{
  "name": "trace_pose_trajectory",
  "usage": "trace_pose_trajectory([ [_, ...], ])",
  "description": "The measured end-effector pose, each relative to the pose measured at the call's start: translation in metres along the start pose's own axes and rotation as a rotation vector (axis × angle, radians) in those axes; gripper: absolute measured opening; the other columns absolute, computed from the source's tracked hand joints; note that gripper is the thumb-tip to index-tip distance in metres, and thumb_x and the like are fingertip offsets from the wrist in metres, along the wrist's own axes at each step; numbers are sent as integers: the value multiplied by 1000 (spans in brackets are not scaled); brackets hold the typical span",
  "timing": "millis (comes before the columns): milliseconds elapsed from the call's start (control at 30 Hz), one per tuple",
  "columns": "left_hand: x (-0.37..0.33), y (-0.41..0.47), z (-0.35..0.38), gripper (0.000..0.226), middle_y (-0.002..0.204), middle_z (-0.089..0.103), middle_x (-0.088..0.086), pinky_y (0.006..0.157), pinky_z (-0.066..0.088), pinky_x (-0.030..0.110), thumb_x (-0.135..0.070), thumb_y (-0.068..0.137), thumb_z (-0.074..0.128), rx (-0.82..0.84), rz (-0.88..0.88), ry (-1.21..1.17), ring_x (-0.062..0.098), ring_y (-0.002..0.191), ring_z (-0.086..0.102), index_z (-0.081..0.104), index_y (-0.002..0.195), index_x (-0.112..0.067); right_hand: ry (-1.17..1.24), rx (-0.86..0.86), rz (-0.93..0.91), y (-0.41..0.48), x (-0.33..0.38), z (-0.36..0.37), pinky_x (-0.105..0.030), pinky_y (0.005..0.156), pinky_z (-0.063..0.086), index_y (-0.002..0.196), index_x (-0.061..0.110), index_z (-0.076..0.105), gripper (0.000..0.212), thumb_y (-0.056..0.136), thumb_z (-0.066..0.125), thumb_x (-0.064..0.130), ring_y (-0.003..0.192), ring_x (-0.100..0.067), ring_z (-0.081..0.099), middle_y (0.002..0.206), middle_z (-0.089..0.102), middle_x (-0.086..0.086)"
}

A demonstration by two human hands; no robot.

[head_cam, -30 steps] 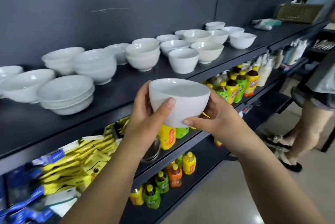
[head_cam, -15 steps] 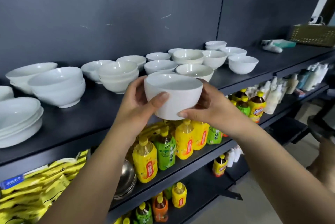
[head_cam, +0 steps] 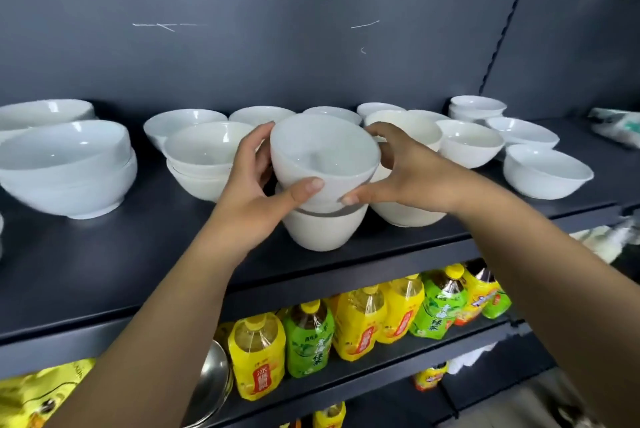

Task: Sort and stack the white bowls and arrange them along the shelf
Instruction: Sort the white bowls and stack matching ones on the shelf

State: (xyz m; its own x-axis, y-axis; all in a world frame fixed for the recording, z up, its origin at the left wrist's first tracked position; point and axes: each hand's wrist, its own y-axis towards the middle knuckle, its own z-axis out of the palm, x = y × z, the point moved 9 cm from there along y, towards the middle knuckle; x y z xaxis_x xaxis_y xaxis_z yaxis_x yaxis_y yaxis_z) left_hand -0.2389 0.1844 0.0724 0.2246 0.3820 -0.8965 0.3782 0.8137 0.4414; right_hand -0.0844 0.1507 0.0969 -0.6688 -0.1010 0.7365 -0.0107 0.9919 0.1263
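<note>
I gripped a bowl [head_cam: 322, 153] with both hands: my left hand [head_cam: 252, 199] curled round its left side with the thumb across the near wall, and my right hand [head_cam: 412, 181] curled round its right side, thumb tip close to the left one. The bowl tipped toward me, its base inside the rim of a lower bowl [head_cam: 325, 231] that stood near the front edge of the dark shelf [head_cam: 121, 264]. I could not tell whether it was fully seated. Others stood around it: a big stack [head_cam: 65, 171] to the left, a smaller stack [head_cam: 201, 164] just beside my left hand, and single bowls [head_cam: 547, 173] to the right. Yellow and green bottles [head_cam: 308, 341] stood 1 level down.
</note>
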Motion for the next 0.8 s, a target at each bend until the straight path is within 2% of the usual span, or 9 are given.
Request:
trace_pose_trajectory([
  [100, 12, -5, 0, 72, 133, 50, -8, 107, 38, 39, -39, 49, 75, -39, -35, 25, 9, 126, 46, 40, 113, -40, -53, 50, -27, 5, -3, 3, -20, 90, 38, 122, 24, 38, 78, 59, 83, 31, 114, -5, 49, 120, 53, 10],
  [200, 19, -12, 1, 73, 132, 50, -8, 107, 39, 39, -39, 50, 74, -76, -59, 19, 9, 125, 47, 40, 114, -38, -87, 118, -61, 6, -3, 6, -24, 97, 39, 121, 25, 38, 77, 59, 82, 34, 116, -5, 48, 122, 52, 12],
  [367, 27, -25, 5, 90, 131, 51, -11, 98, 46, 26, -53, 45, 84, -104, -60, -17, 5, 121, 50, 39, 122, -36, -181, 226, -35, 6, -7, 20, -37, 100, 42, 133, 25, 31, 111, 38, 73, 65, 117, -12, 49, 125, 53, 10],
  [433, 27, -31, 1, 88, 134, 50, -6, 100, 45, 30, -49, 49, 85, -143, -59, -20, 8, 123, 49, 39, 123, -35, -212, 236, -60, 6, -5, 22, -36, 95, 45, 129, 25, 32, 101, 46, 74, 62, 109, -11, 52, 117, 55, 10],
  [533, 23, -40, -5, 87, 132, 53, -2, 101, 45, 35, -50, 48, 85, -191, -58, -16, 14, 123, 51, 41, 122, -35, -223, 272, -92, 5, -1, 27, -23, 76, 44, 122, 27, 32, 77, 63, 77, 48, 91, -2, 51, 102, 53, 14],
  [600, 20, -48, -12, 88, 124, 59, -11, 96, 47, 32, -52, 48, 85, -231, -66, -12, 11, 119, 53, 41, 122, -34, -245, 299, -130, 4, 7, 35, -20, 68, 41, 123, 26, 30, 78, 64, 75, 49, 85, 0, 49, 94, 51, 16],
  [667, 16, -56, -20, 88, 116, 63, -16, 90, 49, 26, -49, 49, 85, -264, -69, -30, 9, 116, 55, 41, 123, -29, -267, 314, -161, 5, 13, 45, -25, 67, 42, 128, 23, 27, 85, 63, 74, 52, 87, -7, 51, 93, 51, 14],
  [733, 13, -64, -30, 90, 116, 63, -12, 89, 48, 25, -47, 50, 86, -301, -78, -51, 11, 116, 55, 41, 125, -24, -238, 327, -185, 7, 22, 55, -27, 71, 42, 128, 20, 28, 84, 64, 74, 51, 93, -11, 49, 97, 50, 12],
  [800, 9, -71, -41, 91, 116, 62, -9, 89, 48, 25, -45, 49, 87, -332, -73, -70, 11, 115, 55, 42, 125, -22, -196, 320, -212, 8, 32, 66, -22, 66, 39, 125, 21, 30, 78, 66, 75, 46, 91, -9, 46, 90, 46, 16],
])
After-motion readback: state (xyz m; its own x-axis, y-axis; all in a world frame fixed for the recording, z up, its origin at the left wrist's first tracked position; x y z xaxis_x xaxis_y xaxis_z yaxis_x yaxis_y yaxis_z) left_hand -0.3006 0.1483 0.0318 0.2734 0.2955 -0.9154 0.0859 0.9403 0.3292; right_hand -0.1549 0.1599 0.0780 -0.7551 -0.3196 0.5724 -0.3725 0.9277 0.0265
